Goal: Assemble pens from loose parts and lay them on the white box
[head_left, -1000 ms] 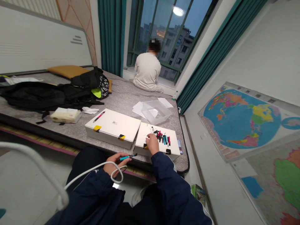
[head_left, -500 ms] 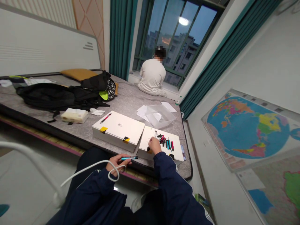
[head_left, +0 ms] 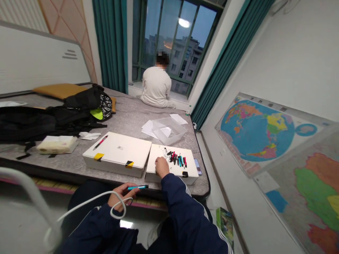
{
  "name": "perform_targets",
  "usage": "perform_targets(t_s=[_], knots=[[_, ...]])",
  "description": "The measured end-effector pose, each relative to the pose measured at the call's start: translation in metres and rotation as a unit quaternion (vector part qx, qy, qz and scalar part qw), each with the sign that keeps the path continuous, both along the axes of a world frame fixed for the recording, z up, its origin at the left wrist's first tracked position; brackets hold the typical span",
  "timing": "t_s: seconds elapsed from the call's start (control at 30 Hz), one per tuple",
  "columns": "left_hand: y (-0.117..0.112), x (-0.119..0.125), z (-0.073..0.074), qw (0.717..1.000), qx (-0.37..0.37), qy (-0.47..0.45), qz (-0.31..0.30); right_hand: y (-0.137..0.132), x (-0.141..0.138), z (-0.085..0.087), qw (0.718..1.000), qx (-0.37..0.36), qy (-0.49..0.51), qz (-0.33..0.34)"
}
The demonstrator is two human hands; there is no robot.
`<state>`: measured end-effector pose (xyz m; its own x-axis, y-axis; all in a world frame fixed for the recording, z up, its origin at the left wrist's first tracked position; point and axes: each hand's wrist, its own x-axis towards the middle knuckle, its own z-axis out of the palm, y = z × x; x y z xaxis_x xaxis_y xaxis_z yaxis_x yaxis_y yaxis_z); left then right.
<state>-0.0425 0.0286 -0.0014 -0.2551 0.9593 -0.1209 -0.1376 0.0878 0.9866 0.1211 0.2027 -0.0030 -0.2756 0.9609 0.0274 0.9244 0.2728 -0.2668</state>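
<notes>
My left hand point(head_left: 120, 195) holds a teal pen point(head_left: 137, 187) level in front of my lap, its fingers closed round the barrel. A white cable point(head_left: 87, 204) loops over that wrist. My right hand point(head_left: 161, 167) rests on the near left part of a small white box point(head_left: 190, 165), fingers curled; what they pinch, if anything, is hidden. Just beyond it, on the box lid, lies a heap of several pens point(head_left: 177, 158) in black, red and teal. A larger white box point(head_left: 119, 150) sits to the left with a red pen point(head_left: 100, 142) on it.
The boxes stand on a grey mattress point(head_left: 127, 120). A clear plastic tub point(head_left: 169, 130) and loose papers point(head_left: 148, 127) lie behind them. Black bags point(head_left: 53, 116) and a tissue pack point(head_left: 57, 144) are at left. A person point(head_left: 156, 86) sits facing the window. World maps point(head_left: 258, 130) lean at right.
The view swung to the right, then back to the left. My right hand stayed on the small box and the left kept the teal pen.
</notes>
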Motion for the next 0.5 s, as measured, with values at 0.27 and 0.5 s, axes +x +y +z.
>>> perform_targets(t_s=[0.27, 0.5], knots=[[0.002, 0.013, 0.012, 1.000, 0.004, 0.025, -0.016, 0.001, 0.004, 0.004, 0.999, -0.001, 0.001, 0.040], [0.004, 0.013, 0.008, 0.998, 0.000, 0.041, -0.051, 0.000, 0.014, 0.003, 0.999, 0.002, 0.034, 0.017]])
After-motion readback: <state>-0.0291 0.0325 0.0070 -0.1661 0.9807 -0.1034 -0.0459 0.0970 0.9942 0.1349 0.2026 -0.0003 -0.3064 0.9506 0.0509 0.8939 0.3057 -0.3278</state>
